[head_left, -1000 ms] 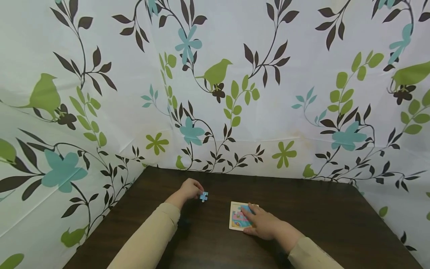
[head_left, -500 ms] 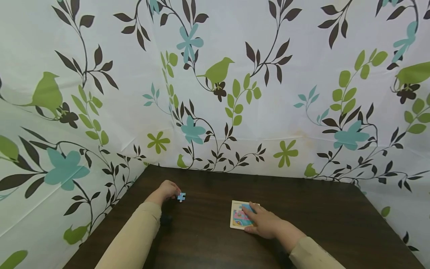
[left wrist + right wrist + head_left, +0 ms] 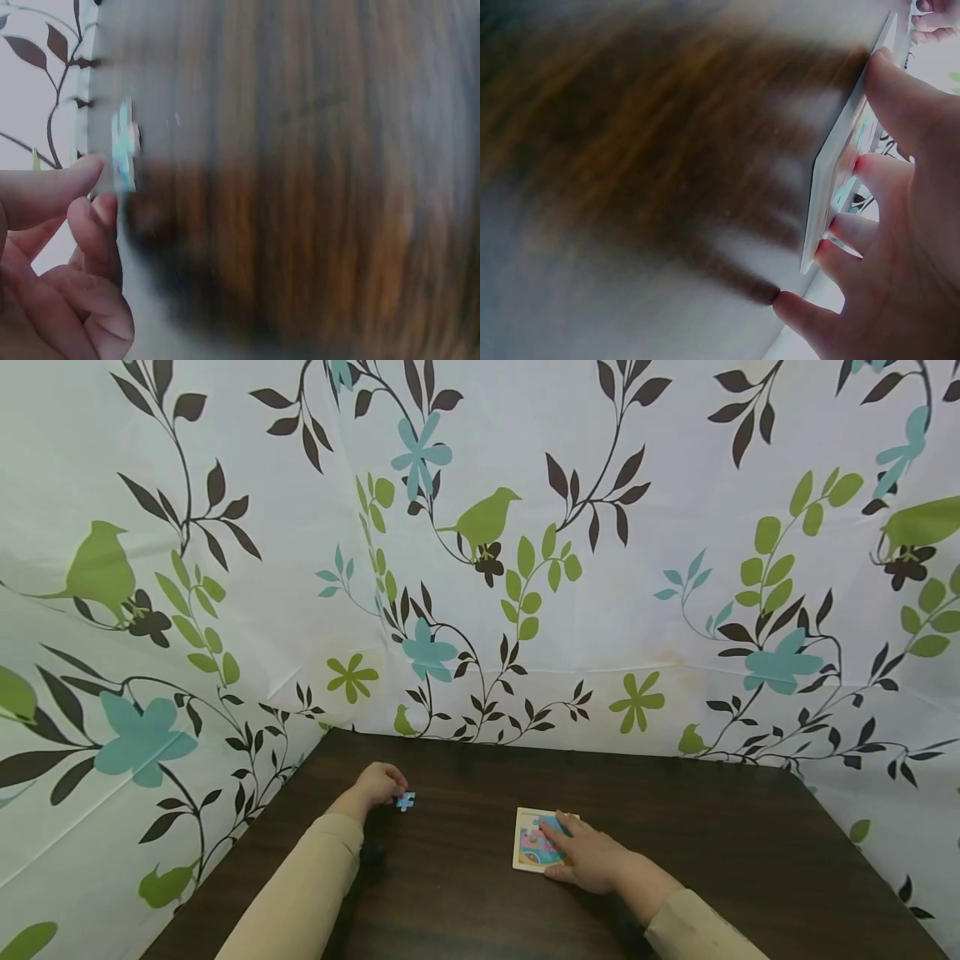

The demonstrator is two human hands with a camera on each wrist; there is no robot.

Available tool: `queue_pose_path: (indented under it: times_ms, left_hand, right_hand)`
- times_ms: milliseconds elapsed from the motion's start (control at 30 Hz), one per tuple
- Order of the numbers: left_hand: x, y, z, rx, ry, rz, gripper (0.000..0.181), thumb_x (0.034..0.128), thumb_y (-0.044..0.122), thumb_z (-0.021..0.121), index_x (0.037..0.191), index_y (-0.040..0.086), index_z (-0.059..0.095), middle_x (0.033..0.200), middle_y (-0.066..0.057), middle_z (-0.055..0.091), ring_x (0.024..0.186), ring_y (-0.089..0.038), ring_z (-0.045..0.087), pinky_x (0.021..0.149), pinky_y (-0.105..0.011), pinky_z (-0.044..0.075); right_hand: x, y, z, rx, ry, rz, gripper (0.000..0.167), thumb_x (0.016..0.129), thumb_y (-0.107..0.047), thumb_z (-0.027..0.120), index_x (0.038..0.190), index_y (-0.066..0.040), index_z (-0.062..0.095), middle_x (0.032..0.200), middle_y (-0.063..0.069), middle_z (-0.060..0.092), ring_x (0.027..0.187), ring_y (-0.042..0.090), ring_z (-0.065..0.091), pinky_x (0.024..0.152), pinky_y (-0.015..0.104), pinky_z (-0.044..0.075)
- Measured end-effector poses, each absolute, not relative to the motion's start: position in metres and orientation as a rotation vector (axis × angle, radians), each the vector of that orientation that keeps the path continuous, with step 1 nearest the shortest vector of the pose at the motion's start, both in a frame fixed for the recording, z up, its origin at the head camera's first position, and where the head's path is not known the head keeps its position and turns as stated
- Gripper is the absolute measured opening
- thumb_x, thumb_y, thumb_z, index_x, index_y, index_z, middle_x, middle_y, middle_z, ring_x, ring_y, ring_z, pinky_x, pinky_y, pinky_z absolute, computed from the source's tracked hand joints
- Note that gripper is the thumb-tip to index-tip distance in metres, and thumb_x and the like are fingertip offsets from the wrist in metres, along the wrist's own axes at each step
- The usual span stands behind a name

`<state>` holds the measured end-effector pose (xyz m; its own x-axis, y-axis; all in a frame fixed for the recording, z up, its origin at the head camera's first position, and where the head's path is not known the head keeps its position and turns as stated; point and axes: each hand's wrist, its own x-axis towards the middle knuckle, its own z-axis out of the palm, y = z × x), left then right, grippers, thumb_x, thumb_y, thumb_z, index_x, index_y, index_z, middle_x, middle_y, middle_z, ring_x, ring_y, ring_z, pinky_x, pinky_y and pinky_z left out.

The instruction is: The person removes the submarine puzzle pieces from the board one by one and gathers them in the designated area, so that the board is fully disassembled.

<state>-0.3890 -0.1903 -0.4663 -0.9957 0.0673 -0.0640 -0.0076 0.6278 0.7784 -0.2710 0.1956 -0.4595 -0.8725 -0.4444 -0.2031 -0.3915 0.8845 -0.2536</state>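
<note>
The person's left hand (image 3: pixel 375 783) is sitting low over the left part of the dark counter (image 3: pixel 465 835), its fingers (image 3: pixel 97 217) curling just beside a blue puzzle piece (image 3: pixel 406 802). Two fingertips are standing nearly together, a narrow gap showing between them, and the piece is lying right at their tips; one cannot tell whether they are gripping it or whether it is touching the counter. Nearer the middle, a square puzzle tray (image 3: pixel 517 839) with a pale frame is lying on the counter, well apart from the loose piece and displaying a pink, blue and yellow picture. The right hand (image 3: pixel 592 858) is resting on the tray's right side, its fingers spreading wide without gripping, the outermost one touching the counter beyond the frame. Behind the counter, a white cloth (image 3: pixel 637 610) is hanging, showing green birds, blue flowers and dark leaves
</note>
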Motion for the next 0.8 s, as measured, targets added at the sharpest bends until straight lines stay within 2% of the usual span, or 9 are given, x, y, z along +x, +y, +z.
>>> queue_pose_path:
  times_ms: [233,533,667,800]
  left_hand:
    - [-0.385,-0.145,-0.445,0.291,2.859,1.223,0.004,0.0811,0.001,0.073,0.084,0.003,0.071,0.079,-0.004,0.064,0.07,-0.019,0.057,0.064,-0.034,0.048]
    - [-0.373,-0.052,-0.44,0.67,2.715,1.079,0.009,0.0791,0.002,0.078,0.082,0.007,0.071,0.075,0.003,0.064,0.067,-0.012,0.055,0.061,-0.028,0.046]
    - [-0.364,-0.019,-0.441,0.695,2.699,1.01,0.01,0.0797,0.005,0.079,0.082,0.009,0.07,0.075,0.005,0.062,0.068,-0.011,0.055,0.062,-0.029,0.046]
    - [-0.356,0.004,-0.447,0.667,2.732,0.91,0.01,0.0811,0.01,0.079,0.082,0.012,0.069,0.077,0.005,0.061,0.07,-0.011,0.055,0.065,-0.029,0.047]
  right_hand:
    - [-0.27,0.197,-0.46,-0.623,2.808,-0.307,0.077,0.092,-0.057,0.059,0.154,-0.02,0.034,0.159,0.018,0.023,0.142,0.043,0.025,0.101,0.066,0.031]
    - [-0.272,0.199,-0.462,-0.64,2.806,-0.343,0.076,0.092,-0.057,0.059,0.154,-0.018,0.036,0.158,0.02,0.025,0.141,0.045,0.026,0.1,0.067,0.031]
    - [-0.272,0.199,-0.461,-0.649,2.811,-0.357,0.076,0.092,-0.057,0.058,0.154,-0.019,0.036,0.158,0.019,0.024,0.141,0.045,0.025,0.099,0.068,0.031]
    - [-0.271,0.2,-0.462,-0.66,2.816,-0.407,0.079,0.091,-0.055,0.061,0.153,-0.013,0.035,0.157,0.021,0.025,0.14,0.047,0.026,0.098,0.071,0.03]
